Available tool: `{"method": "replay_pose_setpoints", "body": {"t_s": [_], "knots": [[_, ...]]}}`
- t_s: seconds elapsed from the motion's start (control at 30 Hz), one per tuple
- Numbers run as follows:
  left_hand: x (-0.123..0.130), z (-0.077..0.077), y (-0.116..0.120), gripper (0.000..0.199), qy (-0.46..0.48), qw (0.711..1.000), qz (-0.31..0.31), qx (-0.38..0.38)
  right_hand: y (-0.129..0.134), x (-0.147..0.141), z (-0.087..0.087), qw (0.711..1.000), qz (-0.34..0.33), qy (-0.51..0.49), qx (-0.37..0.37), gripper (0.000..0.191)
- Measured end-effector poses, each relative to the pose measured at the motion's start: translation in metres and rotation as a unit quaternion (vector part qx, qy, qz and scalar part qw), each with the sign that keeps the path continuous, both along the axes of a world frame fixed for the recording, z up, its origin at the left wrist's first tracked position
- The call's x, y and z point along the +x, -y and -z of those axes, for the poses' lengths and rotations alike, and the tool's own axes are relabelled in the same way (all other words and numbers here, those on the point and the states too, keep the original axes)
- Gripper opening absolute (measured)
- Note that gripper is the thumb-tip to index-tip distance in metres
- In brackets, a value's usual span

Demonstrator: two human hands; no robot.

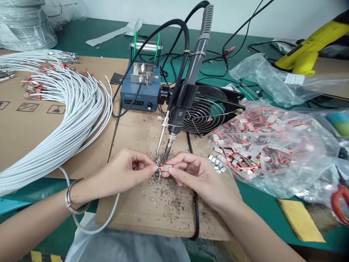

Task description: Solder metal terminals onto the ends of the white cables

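Note:
Below the tip of a mounted soldering iron (176,116), my two hands meet over the cardboard. My left hand (131,170) pinches the end of a white cable (110,215), which loops down under my wrist; its thin wires show at the fingertips. Between the thumb and fingers of my right hand (195,174) is a small metal connector (167,167) with an orange part facing the wires. The wires and connector touch or nearly touch; I cannot tell which. A thin solder feed tube (161,140) comes down beside the iron's tip.
White cables (87,105) lie bundled at left. A blue solder feeder (140,94) and a black fan (207,112) stand behind. A plastic bag of connectors (261,138), a yellow sponge (301,220) and red-handled scissors (339,202) lie right. Solder bits litter the cardboard (128,214).

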State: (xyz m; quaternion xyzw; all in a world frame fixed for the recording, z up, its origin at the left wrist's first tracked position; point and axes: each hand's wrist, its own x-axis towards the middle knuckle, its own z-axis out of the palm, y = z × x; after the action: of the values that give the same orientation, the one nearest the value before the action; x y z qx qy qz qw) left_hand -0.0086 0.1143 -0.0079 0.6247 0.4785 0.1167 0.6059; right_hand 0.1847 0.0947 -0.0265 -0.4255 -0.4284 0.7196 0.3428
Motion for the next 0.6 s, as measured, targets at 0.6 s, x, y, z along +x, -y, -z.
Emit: {"method": "replay_pose_setpoints", "body": {"t_s": [0.6], "knots": [[0.0015,0.0004,0.0011,0.032,0.001,1.000,-0.001,0.001,-0.0011,0.0005,0.0006,1.000,-0.002,0.001,0.003,0.015]]}}
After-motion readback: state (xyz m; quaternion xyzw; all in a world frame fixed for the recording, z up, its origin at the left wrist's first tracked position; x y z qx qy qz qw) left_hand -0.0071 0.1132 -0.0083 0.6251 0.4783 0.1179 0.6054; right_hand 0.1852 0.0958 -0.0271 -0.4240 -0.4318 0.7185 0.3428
